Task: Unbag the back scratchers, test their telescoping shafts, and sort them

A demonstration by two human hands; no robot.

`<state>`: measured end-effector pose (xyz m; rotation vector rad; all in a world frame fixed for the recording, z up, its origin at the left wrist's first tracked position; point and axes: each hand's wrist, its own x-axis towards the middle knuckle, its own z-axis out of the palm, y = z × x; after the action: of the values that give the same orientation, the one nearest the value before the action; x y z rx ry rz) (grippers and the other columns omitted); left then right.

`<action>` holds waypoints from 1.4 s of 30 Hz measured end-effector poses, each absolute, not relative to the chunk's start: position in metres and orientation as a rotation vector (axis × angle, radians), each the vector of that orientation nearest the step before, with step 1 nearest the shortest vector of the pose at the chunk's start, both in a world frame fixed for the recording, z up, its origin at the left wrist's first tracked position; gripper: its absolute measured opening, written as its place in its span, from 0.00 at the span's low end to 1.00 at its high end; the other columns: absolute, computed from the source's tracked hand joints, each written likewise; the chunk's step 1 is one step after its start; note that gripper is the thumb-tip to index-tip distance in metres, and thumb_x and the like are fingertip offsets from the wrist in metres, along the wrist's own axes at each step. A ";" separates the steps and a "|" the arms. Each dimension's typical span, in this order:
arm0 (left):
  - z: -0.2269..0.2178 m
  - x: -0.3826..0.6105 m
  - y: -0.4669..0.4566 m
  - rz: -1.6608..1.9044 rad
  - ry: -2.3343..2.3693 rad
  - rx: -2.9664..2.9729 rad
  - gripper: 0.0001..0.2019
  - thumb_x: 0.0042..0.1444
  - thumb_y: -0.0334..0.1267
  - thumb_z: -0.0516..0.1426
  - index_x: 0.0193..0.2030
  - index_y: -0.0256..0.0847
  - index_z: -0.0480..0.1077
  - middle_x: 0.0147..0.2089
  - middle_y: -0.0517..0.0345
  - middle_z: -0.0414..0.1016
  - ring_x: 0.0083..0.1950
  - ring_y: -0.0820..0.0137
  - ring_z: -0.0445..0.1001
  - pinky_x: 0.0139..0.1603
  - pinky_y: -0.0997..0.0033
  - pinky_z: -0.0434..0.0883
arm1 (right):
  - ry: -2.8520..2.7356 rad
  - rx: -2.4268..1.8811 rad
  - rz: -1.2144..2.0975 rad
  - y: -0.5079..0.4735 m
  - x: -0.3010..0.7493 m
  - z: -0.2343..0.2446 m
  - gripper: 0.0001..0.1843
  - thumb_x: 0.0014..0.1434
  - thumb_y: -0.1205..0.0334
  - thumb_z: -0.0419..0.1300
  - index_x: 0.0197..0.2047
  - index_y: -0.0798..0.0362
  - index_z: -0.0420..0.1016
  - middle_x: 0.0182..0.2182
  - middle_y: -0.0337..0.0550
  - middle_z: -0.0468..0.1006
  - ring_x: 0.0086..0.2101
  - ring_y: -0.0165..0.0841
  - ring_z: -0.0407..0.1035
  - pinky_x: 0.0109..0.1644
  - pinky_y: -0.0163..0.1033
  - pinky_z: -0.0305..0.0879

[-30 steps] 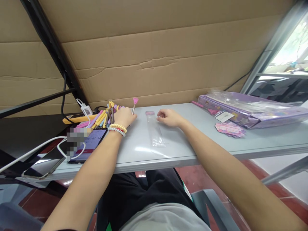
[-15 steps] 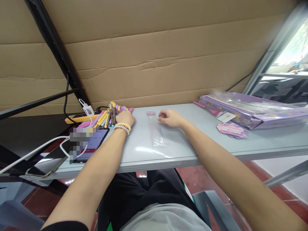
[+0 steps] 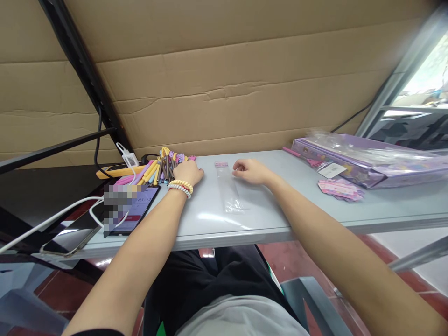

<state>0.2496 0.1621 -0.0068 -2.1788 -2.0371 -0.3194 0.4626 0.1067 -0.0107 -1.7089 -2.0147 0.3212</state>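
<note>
In the head view, take the clear bag (image 3: 229,191) as the centre of your clock: it lies flat on the grey table (image 3: 203,210), its pink top strip (image 3: 221,164) at twelve. Your left hand (image 3: 189,173) sits near ten o'clock, at the near side of the heap of coloured pens (image 3: 151,173). Its fingers are hidden behind the back of the hand, so you can't fairly say whether they grip a pen. At two o'clock, your right hand (image 3: 250,171) rests just beside the bag, fingers curled inward; whether they pinch its edge, you cannot tell. Pink cards (image 3: 341,189) lie at three, with the purple box (image 3: 392,179) beyond them.

The step in hand looks like picking at the heap with your left. As a judgement, that calls for separating one pen from its neighbours, with your right steady beside the bag.
</note>
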 end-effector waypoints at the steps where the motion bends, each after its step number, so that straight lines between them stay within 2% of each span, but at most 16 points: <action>1: -0.006 0.250 0.162 -0.313 -2.032 -2.186 0.21 0.51 0.46 0.50 0.46 0.35 0.72 0.45 0.37 0.74 0.48 0.53 0.74 0.44 0.61 0.70 | -2.014 -1.711 0.324 0.106 0.462 -0.011 0.11 0.54 0.57 0.56 0.38 0.53 0.71 0.36 0.43 0.76 0.35 0.31 0.68 0.36 0.34 0.60; 12: 0.001 0.249 0.154 -0.423 -1.972 -2.250 0.21 0.55 0.45 0.48 0.45 0.35 0.74 0.44 0.38 0.75 0.48 0.53 0.73 0.45 0.59 0.70 | -2.012 -1.726 0.337 0.107 0.463 -0.011 0.11 0.54 0.56 0.56 0.39 0.52 0.71 0.38 0.43 0.76 0.36 0.32 0.68 0.37 0.34 0.60; 16: 0.035 0.229 0.148 -0.532 -1.859 -2.320 0.19 0.54 0.45 0.49 0.42 0.38 0.75 0.43 0.44 0.77 0.47 0.57 0.73 0.46 0.63 0.69 | -2.016 -1.729 0.329 0.107 0.464 -0.011 0.11 0.53 0.57 0.57 0.38 0.53 0.71 0.37 0.43 0.76 0.36 0.32 0.68 0.36 0.35 0.60; 19: 0.066 0.194 0.145 -0.366 -1.838 -2.400 0.16 0.50 0.45 0.52 0.39 0.40 0.76 0.39 0.51 0.78 0.43 0.62 0.74 0.44 0.70 0.69 | -2.016 -1.725 0.324 0.106 0.463 -0.010 0.11 0.53 0.57 0.57 0.38 0.53 0.71 0.37 0.43 0.76 0.36 0.33 0.68 0.37 0.35 0.60; 22: 0.080 0.151 0.145 -0.158 -1.767 -2.453 0.16 0.48 0.43 0.53 0.41 0.43 0.75 0.40 0.58 0.78 0.41 0.66 0.74 0.42 0.73 0.69 | -2.020 -1.713 0.327 0.106 0.462 -0.009 0.12 0.53 0.56 0.56 0.39 0.52 0.71 0.36 0.43 0.76 0.36 0.34 0.68 0.36 0.36 0.60; 25: 0.072 0.111 0.151 0.081 -1.678 -2.496 0.17 0.46 0.41 0.52 0.41 0.44 0.74 0.39 0.60 0.78 0.41 0.67 0.74 0.41 0.73 0.67 | -2.035 -1.695 0.341 0.106 0.462 -0.009 0.11 0.53 0.56 0.56 0.39 0.51 0.71 0.37 0.43 0.76 0.36 0.33 0.69 0.37 0.36 0.61; 30: 0.048 0.075 0.168 0.342 -1.625 -2.430 0.15 0.43 0.40 0.52 0.38 0.43 0.74 0.37 0.57 0.77 0.39 0.65 0.73 0.38 0.71 0.66 | -2.044 -1.691 0.345 0.107 0.464 -0.011 0.11 0.54 0.56 0.55 0.39 0.51 0.71 0.36 0.43 0.76 0.35 0.33 0.69 0.37 0.36 0.61; 42: 0.035 0.066 0.174 0.391 -1.703 -2.392 0.10 0.47 0.42 0.52 0.32 0.45 0.73 0.35 0.56 0.77 0.38 0.64 0.73 0.35 0.71 0.65 | -2.013 -1.712 0.351 0.105 0.465 -0.008 0.12 0.55 0.55 0.55 0.39 0.52 0.71 0.37 0.44 0.77 0.35 0.33 0.69 0.36 0.36 0.61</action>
<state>0.0660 0.1741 0.0350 -2.3919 -1.7034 0.3911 0.4653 0.1050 -0.0082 -1.7124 -2.0129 0.3512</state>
